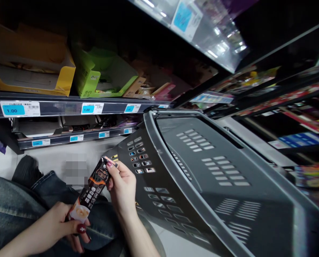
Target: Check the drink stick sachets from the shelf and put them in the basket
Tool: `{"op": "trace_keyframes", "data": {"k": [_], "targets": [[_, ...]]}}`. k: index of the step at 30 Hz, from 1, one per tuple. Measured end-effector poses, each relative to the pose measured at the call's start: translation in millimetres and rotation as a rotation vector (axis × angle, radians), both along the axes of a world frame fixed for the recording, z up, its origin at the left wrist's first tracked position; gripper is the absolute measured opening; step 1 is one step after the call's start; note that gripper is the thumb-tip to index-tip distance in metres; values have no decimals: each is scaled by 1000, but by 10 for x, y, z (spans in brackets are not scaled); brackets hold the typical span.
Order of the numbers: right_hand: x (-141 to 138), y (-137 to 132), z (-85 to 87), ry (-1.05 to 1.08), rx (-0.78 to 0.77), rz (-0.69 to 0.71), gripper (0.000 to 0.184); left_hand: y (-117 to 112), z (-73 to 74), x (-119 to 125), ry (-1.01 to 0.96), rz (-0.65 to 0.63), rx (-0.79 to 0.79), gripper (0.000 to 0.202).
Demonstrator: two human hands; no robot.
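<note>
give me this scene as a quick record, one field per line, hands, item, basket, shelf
left hand: grips the lower end of the packet
right hand: pinches the packet's upper end
packet: long, narrow, mostly black, white lettering
basket: grey, slotted walls, beside the right hand
shelf: holds a yellow box and a green box
price tags: blue and white, two readable as 1.00

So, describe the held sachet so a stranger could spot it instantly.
Left of the grey basket is a slim, mostly black sachet printed with a cup. Unlike the dark packets on the lower shelf, it is held by the left hand and right hand.
</note>
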State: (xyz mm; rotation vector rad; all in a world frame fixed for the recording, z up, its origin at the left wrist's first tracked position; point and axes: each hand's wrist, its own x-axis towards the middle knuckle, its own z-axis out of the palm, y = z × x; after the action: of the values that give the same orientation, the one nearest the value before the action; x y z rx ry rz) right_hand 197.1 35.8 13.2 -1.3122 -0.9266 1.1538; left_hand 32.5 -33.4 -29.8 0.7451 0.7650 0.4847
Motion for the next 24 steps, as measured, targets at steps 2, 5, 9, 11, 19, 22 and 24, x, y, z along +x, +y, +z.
{"op": "trace_keyframes", "data": {"k": [2,5,9,11,19,22,24], "targets": [[-12,-10,-7,-12,13,-8,36,-2,2,-3,1,-6,7,41],[-12,-14,-23,-15,20,-9,37,-10,-12,-5,-6,-13,14,40],[-2,-12,-32,10,14,-8,37,-16,-28,-2,-21,-13,-12,39],[-3,-14,-24,21,14,-6,37,-17,-29,1,-22,-12,-8,38],[-30,-14,14,74,-1,-16,38,-37,-40,-2,-14,-8,-1,35],[-26,-20,13,90,-6,-19,38,-42,-42,-1,-8,-14,16,33],[-21,-26,11,101,-11,-27,39,-39,-45,4,-14,-17,14,33]]}}
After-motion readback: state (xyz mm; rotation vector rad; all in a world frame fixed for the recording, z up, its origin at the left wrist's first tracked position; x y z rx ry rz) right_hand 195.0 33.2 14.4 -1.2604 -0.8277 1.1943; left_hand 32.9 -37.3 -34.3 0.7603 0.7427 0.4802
